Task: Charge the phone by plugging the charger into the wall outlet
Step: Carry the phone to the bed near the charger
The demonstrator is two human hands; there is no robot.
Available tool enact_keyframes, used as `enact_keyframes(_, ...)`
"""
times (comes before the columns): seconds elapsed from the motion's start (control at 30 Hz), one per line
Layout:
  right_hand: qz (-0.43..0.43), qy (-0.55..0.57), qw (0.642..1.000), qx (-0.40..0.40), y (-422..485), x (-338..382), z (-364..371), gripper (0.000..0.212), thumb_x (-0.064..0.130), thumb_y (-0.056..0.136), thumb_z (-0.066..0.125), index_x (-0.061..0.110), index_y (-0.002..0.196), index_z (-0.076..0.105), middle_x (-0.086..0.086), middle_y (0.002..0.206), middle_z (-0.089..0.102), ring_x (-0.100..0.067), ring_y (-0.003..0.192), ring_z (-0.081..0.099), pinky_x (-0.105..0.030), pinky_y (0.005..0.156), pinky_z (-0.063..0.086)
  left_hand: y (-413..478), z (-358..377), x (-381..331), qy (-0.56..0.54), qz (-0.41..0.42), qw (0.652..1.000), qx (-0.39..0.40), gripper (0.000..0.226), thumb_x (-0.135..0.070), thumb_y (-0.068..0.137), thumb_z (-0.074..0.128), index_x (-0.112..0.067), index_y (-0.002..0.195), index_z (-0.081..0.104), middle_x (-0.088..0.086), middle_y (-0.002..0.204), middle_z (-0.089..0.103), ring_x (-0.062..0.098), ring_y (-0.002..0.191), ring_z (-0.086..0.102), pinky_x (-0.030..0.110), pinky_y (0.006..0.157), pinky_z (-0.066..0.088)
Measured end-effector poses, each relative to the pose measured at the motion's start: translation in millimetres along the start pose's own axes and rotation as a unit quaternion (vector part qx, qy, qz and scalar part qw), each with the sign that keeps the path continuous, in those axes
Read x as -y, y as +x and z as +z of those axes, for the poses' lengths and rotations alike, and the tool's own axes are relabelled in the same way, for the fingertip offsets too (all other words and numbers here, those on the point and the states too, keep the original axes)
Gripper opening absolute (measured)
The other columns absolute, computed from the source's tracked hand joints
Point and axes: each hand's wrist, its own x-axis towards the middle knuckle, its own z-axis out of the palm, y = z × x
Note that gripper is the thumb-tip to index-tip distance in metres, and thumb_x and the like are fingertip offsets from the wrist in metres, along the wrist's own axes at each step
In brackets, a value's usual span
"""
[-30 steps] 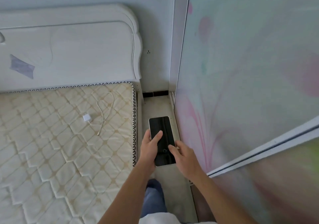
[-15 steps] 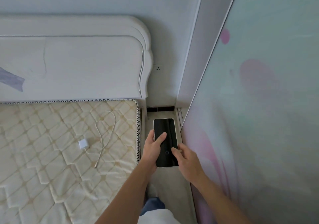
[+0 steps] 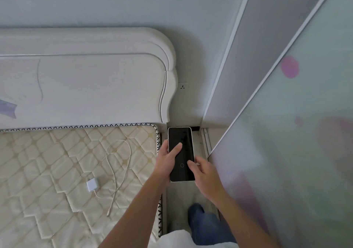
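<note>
A white-edged phone [image 3: 182, 144] with a dark screen is held upright over the narrow floor strip beside the bed. My left hand [image 3: 166, 161] grips its left edge, thumb resting on the screen. My right hand [image 3: 205, 175] touches the lower right edge with its thumb on the glass. A white charger block [image 3: 91, 184] lies on the mattress with its thin white cable [image 3: 116, 163] looped above it and its free plug end [image 3: 108, 213] below. A white wall outlet [image 3: 183, 86] sits on the wall just right of the headboard.
A cream quilted mattress [image 3: 47, 171] fills the left side, backed by a white headboard [image 3: 86, 79]. A frosted sliding wardrobe door [image 3: 305, 133] with pink flower prints closes in the right side. The floor gap [image 3: 181, 200] between them is narrow; my jeans-clad leg [image 3: 206, 226] stands in it.
The view has moved forward toward the headboard corner, so the outlet and headboard appear closer. The phone stays in both hands in the same grip. The charger has not moved on the mattress.
</note>
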Motion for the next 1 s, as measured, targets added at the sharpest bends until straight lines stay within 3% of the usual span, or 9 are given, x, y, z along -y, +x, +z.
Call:
enact_keyframes(0.13,-0.009,0.002,0.999,0.038,48.0,9.9,3.4,0.018,0.027,0.101,0.050,0.018,0.104,0.065,0.010,0.077,0.073,-0.002,0.072,0.069,-0.017,0.060,0.051,35.5,-8.1,-18.7,-0.024,0.010,1.000,-0.009,0.015,-0.017,0.097,0.062,-0.015,0.112,0.061,0.018,0.102,0.072,0.031,0.088,0.070,0.050,0.082,0.059)
enact_keyframes(0.23,-0.037,-0.026,0.996,0.081,92.7,15.9,8.4,0.018,0.032,0.100,0.050,0.020,0.103,0.064,0.003,0.085,0.074,-0.009,0.077,0.071,-0.027,0.064,0.058,62.9,-17.6,-35.7,-0.053,0.011,0.998,-0.042,0.018,-0.016,0.097,0.062,-0.009,0.114,0.058,0.015,0.095,0.071,0.029,0.084,0.070,0.043,0.073,0.059)
enact_keyframes(0.3,-0.061,-0.058,0.990,0.109,124.8,21.9,13.8,0.018,0.036,0.099,0.050,0.022,0.097,0.062,0.001,0.079,0.073,-0.010,0.069,0.069,-0.033,0.059,0.057,80.6,-26.2,-46.2,-0.066,0.012,0.995,-0.072,0.018,-0.017,0.097,0.062,-0.010,0.113,0.058,0.013,0.095,0.071,0.028,0.084,0.069,0.042,0.072,0.059)
enact_keyframes(0.47,-0.120,-0.129,0.968,0.180,198.4,53.5,35.7,0.027,0.036,0.098,0.051,0.017,0.080,0.057,0.000,0.063,0.065,-0.012,0.055,0.059,-0.028,0.049,0.044,110.1,-54.4,-75.4,-0.127,0.017,0.977,-0.171,0.018,-0.018,0.097,0.062,-0.012,0.114,0.060,0.012,0.096,0.072,0.026,0.083,0.070,0.042,0.072,0.059)
enact_keyframes(0.57,-0.149,-0.127,0.950,0.244,228.4,71.2,58.7,0.031,0.034,0.097,0.053,0.013,0.075,0.052,0.002,0.057,0.058,-0.015,0.051,0.052,-0.037,0.050,0.042,117.3,-74.8,-85.4,-0.161,0.031,0.959,-0.231,0.019,-0.019,0.097,0.062,-0.014,0.115,0.061,0.011,0.095,0.073,0.025,0.080,0.071,0.041,0.070,0.060)
enact_keyframes(0.67,-0.166,-0.124,0.927,0.312,245.1,81.9,83.3,0.035,0.032,0.097,0.053,0.016,0.068,0.044,0.004,0.051,0.049,-0.011,0.047,0.041,-0.036,0.049,0.035,113.4,-93.6,-86.4,-0.192,0.040,0.935,-0.295,0.017,-0.019,0.096,0.063,-0.016,0.113,0.062,0.010,0.096,0.074,0.026,0.083,0.072,0.042,0.073,0.061)
enact_keyframes(0.83,-0.192,-0.157,0.873,0.419,246.0,82.1,124.8,0.034,0.036,0.098,0.051,0.024,0.066,0.043,0.007,0.049,0.049,-0.008,0.045,0.040,-0.032,0.047,0.033,92.0,-122.7,-65.7,-0.233,0.035,0.894,-0.381,0.020,-0.022,0.095,0.065,-0.022,0.116,0.063,0.010,0.103,0.075,0.029,0.091,0.074,0.044,0.077,0.061)
enact_keyframes(0.9,-0.189,-0.175,0.853,0.454,242.8,77.2,140.3,0.033,0.037,0.098,0.050,0.021,0.069,0.046,0.005,0.050,0.050,-0.010,0.045,0.041,-0.033,0.048,0.034,84.9,-133.3,-53.6,-0.234,0.032,0.884,-0.404,0.021,-0.021,0.096,0.064,-0.021,0.117,0.062,0.010,0.103,0.075,0.028,0.090,0.074,0.041,0.076,0.061)
enact_keyframes(1.0,-0.187,-0.211,0.827,0.486,238.5,66.8,163.3,0.035,0.036,0.098,0.050,0.016,0.070,0.046,0.002,0.049,0.051,-0.010,0.044,0.040,-0.031,0.049,0.034,78.0,-148.9,-33.9,-0.243,0.022,0.874,-0.420,0.025,-0.022,0.096,0.065,-0.025,0.120,0.061,0.011,0.107,0.074,0.030,0.094,0.073,0.048,0.083,0.060)
